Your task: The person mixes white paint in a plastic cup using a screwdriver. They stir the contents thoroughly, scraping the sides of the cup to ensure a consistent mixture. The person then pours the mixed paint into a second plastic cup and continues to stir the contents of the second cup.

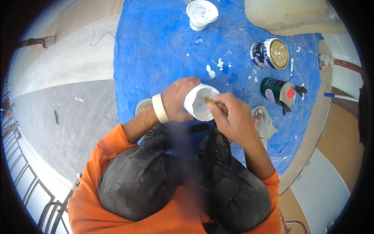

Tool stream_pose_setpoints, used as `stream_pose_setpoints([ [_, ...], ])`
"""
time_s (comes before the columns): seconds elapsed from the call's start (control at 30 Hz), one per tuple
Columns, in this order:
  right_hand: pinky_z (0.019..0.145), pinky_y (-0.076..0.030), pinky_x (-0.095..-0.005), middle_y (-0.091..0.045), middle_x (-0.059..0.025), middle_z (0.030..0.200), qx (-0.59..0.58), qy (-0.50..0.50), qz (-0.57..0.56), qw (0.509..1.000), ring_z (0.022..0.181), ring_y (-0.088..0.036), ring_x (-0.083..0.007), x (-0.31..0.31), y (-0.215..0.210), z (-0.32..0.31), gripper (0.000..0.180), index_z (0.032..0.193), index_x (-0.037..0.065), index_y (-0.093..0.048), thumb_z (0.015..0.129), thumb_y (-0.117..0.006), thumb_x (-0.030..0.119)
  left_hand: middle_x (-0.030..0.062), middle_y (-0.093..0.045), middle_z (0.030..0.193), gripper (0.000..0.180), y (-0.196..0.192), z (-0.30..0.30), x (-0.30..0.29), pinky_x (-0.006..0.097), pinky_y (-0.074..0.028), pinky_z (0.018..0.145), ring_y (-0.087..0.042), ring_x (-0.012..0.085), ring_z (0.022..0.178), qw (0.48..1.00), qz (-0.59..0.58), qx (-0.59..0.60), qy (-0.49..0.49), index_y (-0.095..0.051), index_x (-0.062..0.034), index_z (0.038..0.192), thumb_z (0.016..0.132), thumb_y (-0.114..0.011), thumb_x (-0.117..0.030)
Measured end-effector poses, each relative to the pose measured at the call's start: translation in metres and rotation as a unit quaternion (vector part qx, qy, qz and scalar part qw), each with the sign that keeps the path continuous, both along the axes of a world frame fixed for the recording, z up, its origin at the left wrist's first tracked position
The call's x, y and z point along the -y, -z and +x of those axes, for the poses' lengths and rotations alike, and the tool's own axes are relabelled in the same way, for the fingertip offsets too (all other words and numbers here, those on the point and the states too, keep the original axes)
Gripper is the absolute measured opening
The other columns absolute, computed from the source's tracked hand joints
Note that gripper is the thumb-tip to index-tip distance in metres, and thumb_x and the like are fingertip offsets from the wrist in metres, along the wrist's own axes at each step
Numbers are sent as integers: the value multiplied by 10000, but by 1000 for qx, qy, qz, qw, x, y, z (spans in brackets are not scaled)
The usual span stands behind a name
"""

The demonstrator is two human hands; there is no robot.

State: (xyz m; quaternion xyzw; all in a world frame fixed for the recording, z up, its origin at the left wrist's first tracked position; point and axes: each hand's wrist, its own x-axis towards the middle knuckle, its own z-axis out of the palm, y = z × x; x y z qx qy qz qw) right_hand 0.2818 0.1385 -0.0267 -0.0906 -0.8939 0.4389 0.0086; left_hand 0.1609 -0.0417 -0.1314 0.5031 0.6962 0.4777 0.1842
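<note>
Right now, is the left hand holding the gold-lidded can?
No: the left hand grips a small white cup, while the gold-lidded can lies apart on the blue tarp.

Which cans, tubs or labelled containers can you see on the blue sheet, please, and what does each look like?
White-and-blue can: upper right, on its side, gold lid.
Green can: below it, on its side, red spot on its pale lid.
White tub: top centre, upright, open.
White cup: tilted in the left hand; right hand pokes a stick into it.
</note>
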Motion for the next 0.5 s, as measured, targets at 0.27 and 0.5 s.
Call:
stream_pose_setpoints([
  [0.27,537,-481,-439,-657,-144,748,0,-12,53,999,648,-655,-340,-7,2,-7,161,892,66,-548,880,-642,196,218,-551,1252,864,-18,-8,-13,463,-438,992,-558,398,1137,994,-86,-13,73,-489,-3,1283,570,-899,-269],
  [0.5,558,-495,-475,-670,-162,774,-30,19,14,999,676,-662,-359,-4,4,-11,172,888,62,-535,894,-615,214,181,-551,1246,900,-24,-13,-18,435,-440,994,-559,338,1151,994,-32,-39,99,-429,-1,1323,605,-898,-273],
])
